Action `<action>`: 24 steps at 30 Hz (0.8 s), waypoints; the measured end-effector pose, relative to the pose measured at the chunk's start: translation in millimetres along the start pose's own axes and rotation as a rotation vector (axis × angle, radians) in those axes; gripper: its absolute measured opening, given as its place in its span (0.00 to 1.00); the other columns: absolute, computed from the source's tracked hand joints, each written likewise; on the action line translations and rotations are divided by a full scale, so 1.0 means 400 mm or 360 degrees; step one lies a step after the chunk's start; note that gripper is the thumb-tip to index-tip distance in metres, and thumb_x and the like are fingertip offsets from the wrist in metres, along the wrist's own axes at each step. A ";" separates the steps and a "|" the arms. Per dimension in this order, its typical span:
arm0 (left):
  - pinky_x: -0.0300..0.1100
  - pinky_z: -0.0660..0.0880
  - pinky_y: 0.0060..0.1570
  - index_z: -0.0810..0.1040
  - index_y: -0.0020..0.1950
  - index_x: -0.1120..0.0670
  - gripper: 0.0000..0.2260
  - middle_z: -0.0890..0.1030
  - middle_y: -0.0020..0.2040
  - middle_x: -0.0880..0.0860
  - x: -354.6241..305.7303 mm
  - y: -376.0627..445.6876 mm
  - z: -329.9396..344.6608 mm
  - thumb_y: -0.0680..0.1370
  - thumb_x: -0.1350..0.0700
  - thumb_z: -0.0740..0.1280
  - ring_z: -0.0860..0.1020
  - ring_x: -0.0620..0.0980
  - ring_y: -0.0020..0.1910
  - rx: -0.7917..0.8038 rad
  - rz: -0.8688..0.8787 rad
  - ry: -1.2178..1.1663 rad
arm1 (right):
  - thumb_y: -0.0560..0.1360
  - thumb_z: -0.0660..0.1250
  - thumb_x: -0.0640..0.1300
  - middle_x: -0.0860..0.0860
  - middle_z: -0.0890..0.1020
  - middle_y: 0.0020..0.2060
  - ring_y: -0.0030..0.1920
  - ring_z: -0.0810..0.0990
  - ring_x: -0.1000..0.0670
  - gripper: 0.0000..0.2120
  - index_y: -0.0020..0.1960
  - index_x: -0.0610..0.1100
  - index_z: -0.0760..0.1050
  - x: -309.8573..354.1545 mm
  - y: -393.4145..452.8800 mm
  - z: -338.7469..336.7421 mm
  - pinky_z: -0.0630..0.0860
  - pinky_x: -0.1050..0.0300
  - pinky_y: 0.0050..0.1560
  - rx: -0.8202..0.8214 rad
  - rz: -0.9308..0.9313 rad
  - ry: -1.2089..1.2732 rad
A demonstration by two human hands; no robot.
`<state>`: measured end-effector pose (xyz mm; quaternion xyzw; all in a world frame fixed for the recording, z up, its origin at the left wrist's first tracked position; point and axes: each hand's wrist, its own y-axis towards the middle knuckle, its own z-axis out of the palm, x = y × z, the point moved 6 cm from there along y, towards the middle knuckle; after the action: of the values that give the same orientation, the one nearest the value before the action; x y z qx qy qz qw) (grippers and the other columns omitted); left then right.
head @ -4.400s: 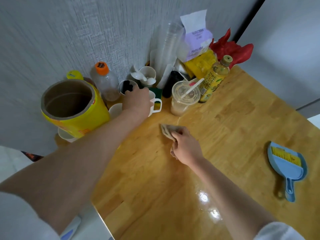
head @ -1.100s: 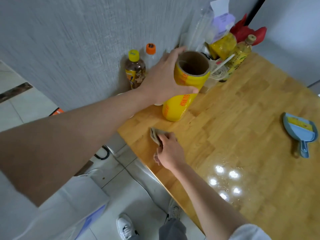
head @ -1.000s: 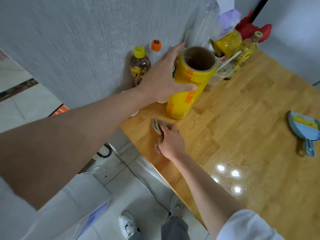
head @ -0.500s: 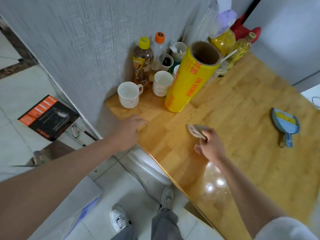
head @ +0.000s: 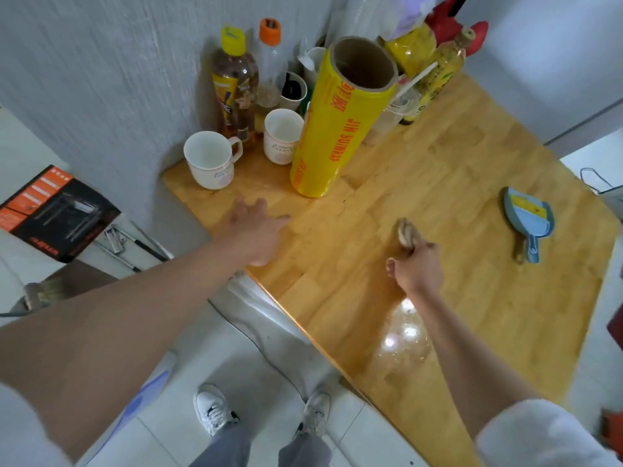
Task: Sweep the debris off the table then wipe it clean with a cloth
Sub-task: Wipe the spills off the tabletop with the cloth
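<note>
My right hand (head: 416, 269) grips a crumpled brownish cloth (head: 405, 231) and holds it on the wooden table (head: 438, 183), about mid-table. My left hand (head: 258, 230) lies flat with spread fingers on the table near its left edge, holding nothing. A blue dustpan (head: 527, 217) with a yellow-bristled brush in it lies on the table to the right, well away from both hands.
A tall yellow wrap roll (head: 340, 119) stands upright beyond my hands. Two white mugs (head: 210, 160), bottles (head: 234, 79), cups and bags crowd the far corner by the wall. The table's near edge runs diagonally above white floor tiles. A black-and-orange box (head: 50, 210) lies on the floor.
My left hand let go of the yellow roll, which now stands upright, and came down flat on the table. My right hand slid the cloth rightward, toward mid-table.
</note>
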<state>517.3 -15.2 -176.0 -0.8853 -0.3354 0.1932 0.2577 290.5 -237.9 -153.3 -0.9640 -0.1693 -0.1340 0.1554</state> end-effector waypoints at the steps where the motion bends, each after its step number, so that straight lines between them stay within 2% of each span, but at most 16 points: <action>1: 0.64 0.54 0.73 0.50 0.78 0.35 0.34 0.45 0.79 0.56 -0.005 0.003 0.002 0.80 0.62 0.58 0.41 0.72 0.76 0.0001 -0.0020 0.0006 | 0.71 0.71 0.43 0.45 0.71 0.63 0.43 0.82 0.43 0.27 0.69 0.52 0.72 -0.026 0.044 -0.019 0.78 0.50 0.49 -0.0108 0.0234 0.0078; 2: 0.64 0.54 0.73 0.50 0.78 0.35 0.35 0.45 0.79 0.56 -0.003 0.002 -0.001 0.79 0.63 0.58 0.41 0.71 0.76 -0.0008 -0.0035 0.0011 | 0.71 0.72 0.43 0.44 0.70 0.63 0.48 0.81 0.41 0.28 0.70 0.51 0.72 -0.005 0.058 -0.018 0.77 0.50 0.53 -0.0180 0.0285 0.0083; 3: 0.64 0.55 0.73 0.50 0.78 0.34 0.36 0.45 0.79 0.55 -0.004 0.003 0.000 0.79 0.64 0.58 0.41 0.71 0.76 0.0002 -0.0047 0.0015 | 0.71 0.72 0.43 0.44 0.70 0.65 0.54 0.80 0.40 0.29 0.71 0.51 0.71 0.039 0.051 0.005 0.76 0.50 0.56 -0.0185 0.0196 0.0030; 5: 0.63 0.58 0.72 0.51 0.77 0.33 0.34 0.49 0.78 0.55 -0.004 0.013 0.004 0.79 0.61 0.59 0.45 0.72 0.75 0.0017 -0.0054 0.0041 | 0.72 0.73 0.44 0.45 0.70 0.65 0.58 0.79 0.41 0.28 0.71 0.51 0.72 0.161 -0.032 0.083 0.77 0.50 0.56 -0.0109 -0.0239 -0.0033; 8: 0.62 0.59 0.70 0.52 0.76 0.33 0.28 0.57 0.74 0.59 0.009 0.026 0.002 0.78 0.51 0.54 0.56 0.71 0.72 -0.0001 -0.0037 0.0096 | 0.73 0.69 0.41 0.44 0.74 0.59 0.53 0.78 0.42 0.20 0.65 0.52 0.78 0.292 -0.266 0.214 0.81 0.47 0.43 0.0227 -0.1043 -0.0036; 9: 0.62 0.59 0.70 0.53 0.75 0.33 0.27 0.58 0.73 0.59 0.011 0.030 0.000 0.77 0.49 0.52 0.57 0.70 0.71 -0.0003 -0.0041 0.0071 | 0.73 0.68 0.40 0.45 0.75 0.56 0.51 0.78 0.42 0.20 0.63 0.52 0.79 0.284 -0.321 0.221 0.80 0.49 0.38 0.0334 -0.1221 -0.0009; 11: 0.61 0.58 0.71 0.55 0.74 0.34 0.24 0.57 0.74 0.60 0.011 0.029 0.001 0.78 0.47 0.51 0.57 0.70 0.72 -0.0009 -0.0064 0.0024 | 0.70 0.69 0.39 0.46 0.76 0.55 0.47 0.80 0.43 0.21 0.61 0.52 0.80 0.181 -0.320 0.179 0.78 0.53 0.36 0.0346 -0.1320 0.0026; 12: 0.62 0.58 0.71 0.56 0.74 0.34 0.22 0.56 0.75 0.60 0.010 0.028 0.001 0.80 0.47 0.51 0.55 0.71 0.73 -0.0030 -0.0071 0.0031 | 0.70 0.70 0.39 0.46 0.77 0.57 0.46 0.81 0.44 0.21 0.62 0.51 0.80 0.106 -0.277 0.140 0.78 0.54 0.37 0.0270 -0.1243 -0.0005; 13: 0.62 0.57 0.72 0.56 0.75 0.35 0.20 0.56 0.75 0.60 0.009 0.026 0.003 0.82 0.46 0.51 0.55 0.71 0.73 -0.0048 -0.0069 0.0034 | 0.70 0.71 0.40 0.46 0.76 0.61 0.47 0.82 0.44 0.21 0.62 0.50 0.80 0.013 -0.212 0.093 0.78 0.55 0.40 0.0163 -0.1038 -0.0059; 16: 0.64 0.56 0.73 0.55 0.76 0.36 0.21 0.55 0.76 0.60 0.000 0.021 0.013 0.82 0.41 0.52 0.53 0.70 0.75 -0.0111 -0.0038 0.0114 | 0.74 0.70 0.44 0.45 0.71 0.65 0.54 0.81 0.38 0.20 0.65 0.47 0.76 -0.297 -0.021 -0.067 0.77 0.48 0.54 -0.0099 0.0110 0.0035; 17: 0.64 0.55 0.73 0.54 0.76 0.36 0.22 0.54 0.77 0.60 0.000 0.022 0.017 0.82 0.40 0.52 0.52 0.70 0.75 -0.0112 -0.0048 0.0099 | 0.74 0.68 0.45 0.44 0.70 0.64 0.54 0.80 0.37 0.19 0.65 0.48 0.75 -0.347 -0.001 -0.096 0.77 0.46 0.57 -0.0197 0.0382 0.0102; 18: 0.64 0.54 0.74 0.54 0.76 0.36 0.22 0.53 0.78 0.59 0.003 0.021 0.016 0.82 0.40 0.52 0.50 0.70 0.76 -0.0107 -0.0079 0.0069 | 0.74 0.67 0.46 0.43 0.70 0.63 0.53 0.79 0.37 0.20 0.65 0.49 0.73 -0.345 -0.001 -0.097 0.77 0.46 0.58 -0.0242 0.0471 0.0100; 19: 0.64 0.52 0.74 0.54 0.77 0.37 0.22 0.52 0.78 0.59 -0.004 0.016 0.016 0.83 0.41 0.51 0.48 0.70 0.76 -0.0093 -0.0122 0.0030 | 0.73 0.68 0.46 0.43 0.70 0.63 0.53 0.79 0.38 0.22 0.66 0.49 0.73 -0.308 -0.019 -0.075 0.77 0.47 0.57 -0.0232 0.0375 0.0057; 21: 0.65 0.49 0.75 0.54 0.78 0.40 0.22 0.51 0.79 0.61 -0.011 0.016 0.009 0.84 0.44 0.48 0.49 0.69 0.77 -0.0060 -0.0204 0.0041 | 0.71 0.71 0.45 0.43 0.70 0.65 0.53 0.80 0.40 0.28 0.70 0.50 0.71 -0.151 -0.103 0.022 0.80 0.48 0.53 -0.0124 -0.0153 0.0054; 22: 0.65 0.49 0.74 0.55 0.79 0.43 0.22 0.51 0.79 0.62 -0.028 0.013 0.006 0.84 0.45 0.47 0.51 0.69 0.76 -0.0059 -0.0218 0.0076 | 0.71 0.71 0.45 0.43 0.70 0.65 0.53 0.80 0.41 0.29 0.71 0.51 0.70 -0.067 -0.169 0.077 0.81 0.47 0.50 -0.0015 -0.0464 0.0018; 24: 0.64 0.58 0.72 0.58 0.78 0.47 0.23 0.54 0.78 0.62 -0.066 -0.003 0.001 0.82 0.45 0.49 0.56 0.69 0.74 -0.0097 -0.0214 0.0095 | 0.73 0.68 0.43 0.43 0.72 0.62 0.53 0.79 0.41 0.27 0.72 0.52 0.71 0.054 -0.316 0.165 0.81 0.47 0.45 0.0273 -0.1029 -0.0054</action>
<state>498.0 -32.8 -171.0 -0.8736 -0.3920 0.1389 0.2528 277.0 -96.0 -174.8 -0.8459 -0.4795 -0.1455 0.1828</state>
